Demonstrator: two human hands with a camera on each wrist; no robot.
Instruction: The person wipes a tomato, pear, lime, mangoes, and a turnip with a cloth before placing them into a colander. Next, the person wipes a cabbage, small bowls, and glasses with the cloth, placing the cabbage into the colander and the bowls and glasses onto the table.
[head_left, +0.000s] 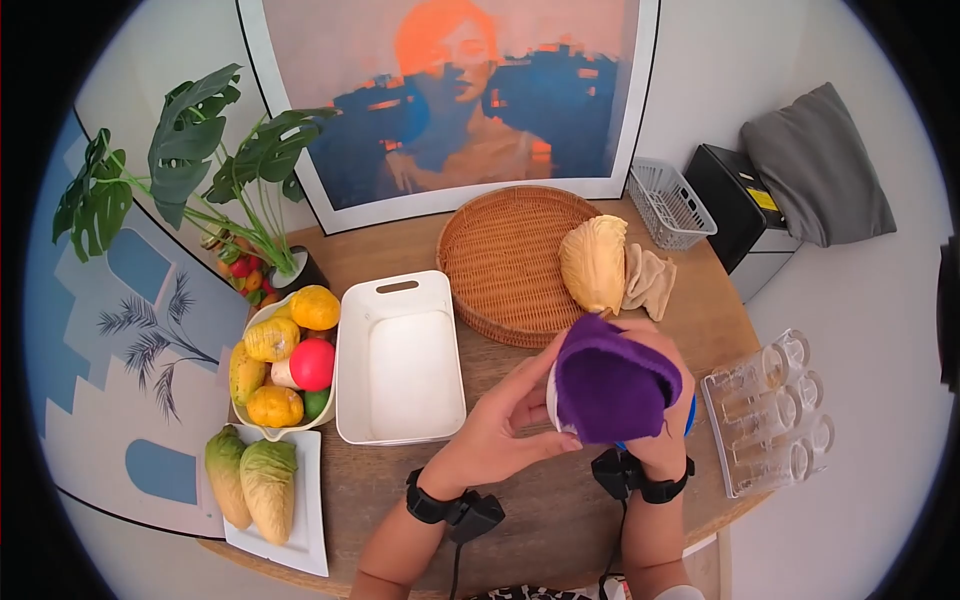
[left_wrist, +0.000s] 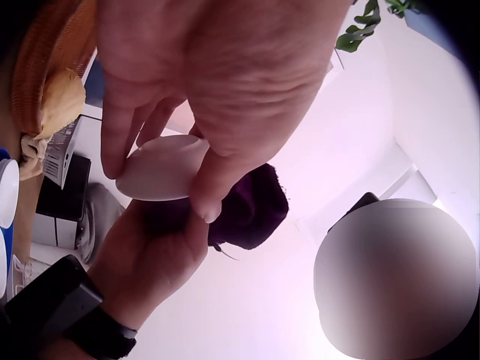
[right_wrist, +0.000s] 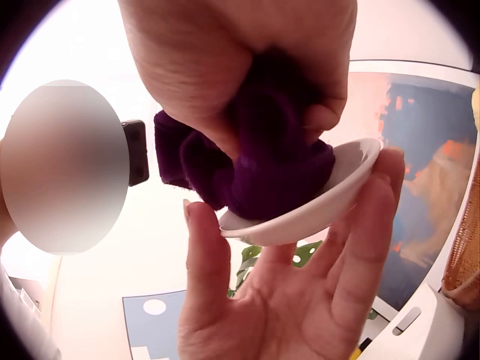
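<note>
A small white dish (right_wrist: 300, 221) is gripped at its rim by the left hand (right_wrist: 285, 307), thumb on one side and fingers on the other. The right hand (right_wrist: 247, 67) bunches a purple cloth (right_wrist: 274, 180) and presses it on the dish's inner face. From the head view, the cloth (head_left: 610, 385) covers most of the dish, between the left hand (head_left: 500, 430) and the right hand (head_left: 665, 440). The left wrist view shows the dish's white underside (left_wrist: 161, 169) under the left hand (left_wrist: 217, 82).
A blue object (head_left: 691, 415) is partly hidden behind the right hand. Glasses in a rack (head_left: 765, 420) stand right. A white tray (head_left: 400, 435), fruit bowl (head_left: 285, 433) and plate (head_left: 312, 500) are left; a wicker tray (head_left: 515, 260) lies behind.
</note>
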